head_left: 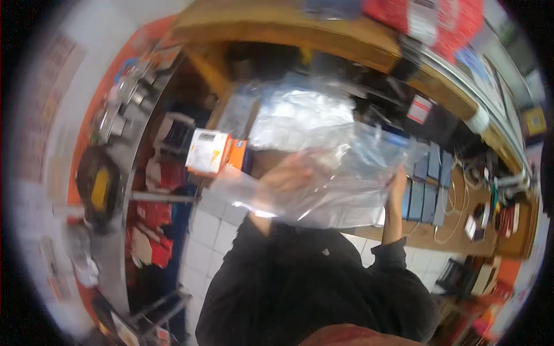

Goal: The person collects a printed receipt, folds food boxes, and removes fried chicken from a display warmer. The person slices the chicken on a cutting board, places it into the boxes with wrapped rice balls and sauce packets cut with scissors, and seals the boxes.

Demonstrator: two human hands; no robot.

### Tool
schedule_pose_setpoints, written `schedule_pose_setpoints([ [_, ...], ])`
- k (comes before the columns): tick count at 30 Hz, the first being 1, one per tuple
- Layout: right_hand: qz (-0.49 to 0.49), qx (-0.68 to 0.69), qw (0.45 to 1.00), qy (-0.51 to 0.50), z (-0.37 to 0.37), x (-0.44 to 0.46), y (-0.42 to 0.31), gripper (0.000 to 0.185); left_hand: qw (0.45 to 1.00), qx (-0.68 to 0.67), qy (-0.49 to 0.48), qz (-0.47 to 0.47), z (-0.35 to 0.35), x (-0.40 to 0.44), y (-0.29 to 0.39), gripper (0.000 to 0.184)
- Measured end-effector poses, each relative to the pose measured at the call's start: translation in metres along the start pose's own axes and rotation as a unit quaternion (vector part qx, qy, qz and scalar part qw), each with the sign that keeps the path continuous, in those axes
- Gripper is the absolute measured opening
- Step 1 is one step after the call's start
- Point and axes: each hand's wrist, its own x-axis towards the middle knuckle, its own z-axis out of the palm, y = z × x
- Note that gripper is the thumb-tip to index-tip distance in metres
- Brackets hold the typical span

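A large clear plastic bag (346, 190) is stretched out in front of my body, above the edge of the wooden table. My right hand (397, 180) grips its right edge, with the thumb and fingers closed on the film. My left hand (291, 173) is at the bag's left part, with film lying across the wrist. Blur and the shiny film hide how its fingers are bent, and I cannot tell whether this hand is inside or behind the bag. Beyond the bag lies a pile of clear plastic packaging (303, 118).
A white and orange box (209, 151) stands left of my left hand. Dark flat phone-like devices (424, 199) lie in rows at the right, with white cables (456, 202) beside them. A wooden shelf (288, 29) spans the far side. Left is a metal counter (130, 144).
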Motion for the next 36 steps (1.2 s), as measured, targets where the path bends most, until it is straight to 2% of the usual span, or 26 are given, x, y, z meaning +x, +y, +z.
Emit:
schedule_pose_setpoints([
  [1, -0.064, -0.058, 0.996, -0.038, -0.013, 0.007, 0.013, 0.039, 0.985, 0.172, 0.027, -0.018, -0.004, -0.004, 0.004, 0.049],
  [2, -0.124, -0.164, 0.975, -0.089, -0.025, 0.017, 0.01, 0.038, 0.982, 0.169, 0.073, -0.041, -0.021, -0.01, -0.002, 0.042],
  [3, -0.178, -0.27, 0.936, -0.139, -0.034, 0.03, 0.005, 0.036, 0.961, 0.229, 0.132, -0.076, -0.031, -0.013, 0.0, 0.036],
  [5, -0.222, -0.37, 0.889, -0.156, -0.039, 0.063, 0.001, 0.032, 0.931, 0.289, 0.219, -0.045, -0.071, -0.016, -0.018, 0.03],
  [6, -0.271, -0.338, 0.896, -0.099, -0.036, 0.079, 0.003, 0.026, 0.923, 0.287, 0.255, -0.021, -0.092, -0.018, -0.032, 0.03],
  [7, -0.321, -0.305, 0.896, -0.042, -0.031, 0.097, 0.002, 0.022, 0.925, 0.25, 0.276, -0.071, -0.091, -0.02, -0.035, 0.033],
  [9, -0.431, -0.39, 0.807, 0.102, -0.027, 0.137, -0.008, 0.019, 0.933, 0.249, 0.253, -0.063, -0.095, -0.025, -0.054, 0.038],
  [11, -0.398, -0.422, 0.805, 0.121, -0.034, 0.185, -0.004, 0.02, 0.937, 0.273, 0.189, -0.107, -0.096, -0.032, -0.067, 0.04],
  [13, -0.365, -0.453, 0.803, 0.132, -0.037, 0.209, 0.001, 0.022, 0.948, 0.233, 0.175, -0.126, -0.093, -0.04, -0.078, 0.04],
  [15, -0.363, -0.494, 0.769, 0.184, -0.035, 0.224, 0.003, 0.024, 0.948, 0.111, 0.277, -0.106, -0.082, -0.045, -0.085, 0.038],
  [17, -0.352, -0.489, 0.779, 0.174, -0.039, 0.238, 0.01, 0.025, 0.953, 0.054, 0.291, -0.068, -0.08, -0.051, -0.096, 0.034],
  [19, -0.341, -0.482, 0.79, 0.161, -0.037, 0.243, 0.015, 0.025, 0.941, 0.0, 0.339, 0.015, -0.081, -0.058, -0.107, 0.03],
  [21, -0.377, -0.481, 0.767, 0.193, -0.036, 0.239, 0.015, 0.025, 0.944, -0.02, 0.326, 0.04, -0.087, -0.061, -0.114, 0.027],
  [23, -0.369, -0.484, 0.771, 0.188, -0.034, 0.233, 0.018, 0.025, 0.976, -0.076, 0.179, 0.102, -0.097, -0.065, -0.121, 0.022],
  [24, -0.392, -0.446, 0.785, 0.179, -0.03, 0.225, 0.011, 0.026, 0.922, -0.032, 0.379, 0.066, -0.04, -0.042, -0.099, 0.012],
  [25, -0.415, -0.406, 0.796, 0.171, -0.022, 0.216, 0.002, 0.028, 0.922, -0.032, 0.379, 0.066, -0.032, -0.034, -0.092, 0.012],
  [26, -0.425, -0.359, 0.816, 0.155, -0.013, 0.206, 0.001, 0.02, 0.929, -0.019, 0.362, 0.079, -0.027, -0.029, -0.089, 0.01],
  [27, -0.407, -0.282, 0.867, 0.057, 0.006, 0.162, -0.026, 0.017, 0.934, -0.007, 0.344, 0.091, -0.025, -0.024, -0.088, 0.008],
  [28, -0.437, -0.286, 0.852, -0.015, 0.025, 0.115, -0.045, 0.015, 0.94, 0.023, 0.337, 0.038, -0.032, -0.023, -0.085, 0.011],
  [29, -0.431, -0.256, 0.855, -0.13, 0.038, 0.087, -0.041, 0.021, 0.941, 0.023, 0.336, 0.034, -0.039, -0.019, -0.087, 0.011],
  [30, -0.413, -0.301, 0.832, -0.217, 0.043, 0.058, -0.033, 0.035, 0.971, 0.029, 0.233, 0.046, -0.044, -0.015, -0.089, 0.013],
  [31, -0.442, -0.271, 0.794, -0.318, 0.053, 0.025, -0.036, 0.046, 0.99, 0.033, 0.125, 0.059, -0.046, -0.011, -0.091, 0.015],
  [32, -0.428, -0.28, 0.763, -0.395, 0.061, 0.001, -0.036, 0.047, 0.991, 0.03, 0.122, 0.052, -0.037, -0.004, -0.093, 0.015],
  [34, -0.201, -0.173, 0.809, -0.524, 0.068, -0.03, -0.015, 0.038, 0.975, 0.078, 0.201, 0.055, -0.006, 0.009, -0.096, 0.031],
  [35, -0.205, -0.174, 0.817, -0.511, 0.068, -0.042, -0.006, 0.038, 0.978, 0.082, 0.189, 0.046, 0.003, 0.009, -0.094, 0.031],
  [36, -0.105, -0.135, 0.849, -0.499, 0.067, -0.051, 0.0, 0.032, 0.981, 0.099, 0.165, 0.028, 0.011, 0.01, -0.093, 0.032],
])
